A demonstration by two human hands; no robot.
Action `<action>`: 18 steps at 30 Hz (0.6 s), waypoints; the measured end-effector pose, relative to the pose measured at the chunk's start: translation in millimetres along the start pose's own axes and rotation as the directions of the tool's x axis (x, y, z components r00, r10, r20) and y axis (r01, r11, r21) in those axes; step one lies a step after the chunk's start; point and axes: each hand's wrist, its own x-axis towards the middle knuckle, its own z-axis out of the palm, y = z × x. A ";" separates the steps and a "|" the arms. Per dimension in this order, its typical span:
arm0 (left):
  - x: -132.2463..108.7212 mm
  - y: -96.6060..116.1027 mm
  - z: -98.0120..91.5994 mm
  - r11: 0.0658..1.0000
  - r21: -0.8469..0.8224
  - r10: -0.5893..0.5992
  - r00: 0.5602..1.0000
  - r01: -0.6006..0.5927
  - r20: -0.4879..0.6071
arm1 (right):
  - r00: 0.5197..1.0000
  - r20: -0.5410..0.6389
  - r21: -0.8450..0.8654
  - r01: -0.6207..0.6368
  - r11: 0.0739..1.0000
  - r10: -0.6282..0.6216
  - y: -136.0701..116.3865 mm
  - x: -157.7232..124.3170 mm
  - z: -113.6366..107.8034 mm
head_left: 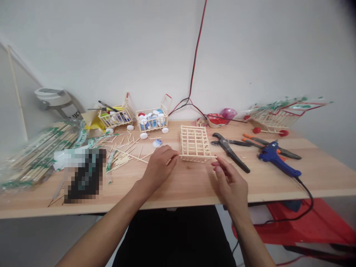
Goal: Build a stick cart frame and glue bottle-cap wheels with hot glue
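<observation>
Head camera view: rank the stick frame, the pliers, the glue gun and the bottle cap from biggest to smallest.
1. Stick frame
2. Pliers and glue gun: these look alike, too close to rank
3. Bottle cap

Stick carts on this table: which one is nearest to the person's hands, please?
The wheelless stick frame between the left hand and right hand. The cart holding bottle caps stands farther off, on white wheels.
</observation>
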 end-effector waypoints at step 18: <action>-0.5 1.0 -1.3 1.000 -0.005 -0.007 1.000 0.007 -0.005 | 1.000 0.000 -0.025 0.018 1.000 -0.018 -1.0 -0.7 -1.0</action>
